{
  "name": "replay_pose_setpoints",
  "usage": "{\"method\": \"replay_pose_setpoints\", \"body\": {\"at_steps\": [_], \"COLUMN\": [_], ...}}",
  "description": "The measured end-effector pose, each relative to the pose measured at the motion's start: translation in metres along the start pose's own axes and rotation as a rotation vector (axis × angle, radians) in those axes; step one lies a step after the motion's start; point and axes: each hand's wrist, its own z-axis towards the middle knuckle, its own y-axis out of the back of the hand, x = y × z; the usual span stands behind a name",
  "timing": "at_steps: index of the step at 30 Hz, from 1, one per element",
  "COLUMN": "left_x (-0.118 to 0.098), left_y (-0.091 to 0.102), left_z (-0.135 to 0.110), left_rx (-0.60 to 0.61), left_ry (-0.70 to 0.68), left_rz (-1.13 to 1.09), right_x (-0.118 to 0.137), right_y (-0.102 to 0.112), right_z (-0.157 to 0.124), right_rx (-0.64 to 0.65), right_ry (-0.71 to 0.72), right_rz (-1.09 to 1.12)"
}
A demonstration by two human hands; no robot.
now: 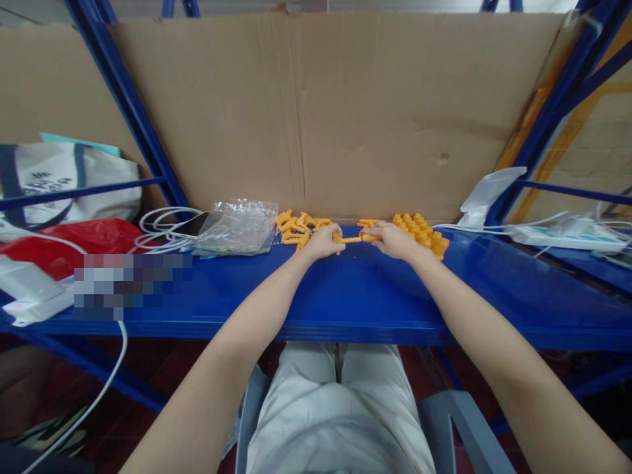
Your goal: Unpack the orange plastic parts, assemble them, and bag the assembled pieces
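My left hand (323,241) and my right hand (394,239) are both closed on the ends of one small orange threaded plastic piece (352,239), held between them just above the blue shelf (345,296). Behind my left hand lies a loose heap of orange plastic parts (296,228). A tighter cluster of similar orange parts (423,232) sits behind my right hand. What exactly each fingertip pinches is hidden by the hands.
A crumpled clear plastic bag (237,227) lies left of the parts, with a phone (193,225) and coiled white cables (160,230) beside it. A red bag (64,243) and tote bag (59,181) sit far left. A white power strip (567,238) lies right. Cardboard (345,112) backs the shelf.
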Motion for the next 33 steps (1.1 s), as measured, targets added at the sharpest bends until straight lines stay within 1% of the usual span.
{"method": "replay_pose_setpoints", "body": {"at_steps": [5, 11, 15, 17, 20, 22, 28, 30, 33], "left_x": [-0.001, -0.002, -0.005, -0.006, -0.007, -0.006, -0.002, -0.001, -0.002], "left_y": [0.005, 0.008, 0.012, 0.014, 0.017, 0.017, 0.016, 0.016, 0.015], "left_z": [-0.003, -0.005, -0.007, -0.008, -0.008, -0.008, -0.006, -0.006, -0.006], "left_rx": [-0.058, -0.028, -0.035, -0.035, -0.048, -0.059, -0.074, -0.081, -0.076], "left_ry": [-0.056, -0.036, 0.021, 0.064, 0.111, 0.119, 0.097, 0.08, 0.051], "left_rz": [0.102, 0.131, 0.159, 0.183, 0.22, 0.232, 0.151, 0.139, 0.156], "right_x": [0.003, 0.003, -0.001, -0.005, -0.01, -0.011, 0.0, 0.004, 0.009], "right_y": [-0.002, -0.007, -0.011, -0.013, -0.014, -0.013, -0.007, -0.005, -0.002], "right_z": [0.0, 0.002, 0.004, 0.004, 0.003, 0.003, 0.002, 0.001, 0.0], "right_rx": [0.001, 0.025, -0.056, -0.101, -0.134, -0.129, -0.04, -0.018, -0.014], "right_ry": [-0.007, -0.061, -0.114, -0.142, -0.171, -0.194, -0.395, -0.416, -0.427], "right_rz": [0.053, 0.205, 0.329, 0.427, 0.585, 0.674, 0.976, 1.022, 1.032]}}
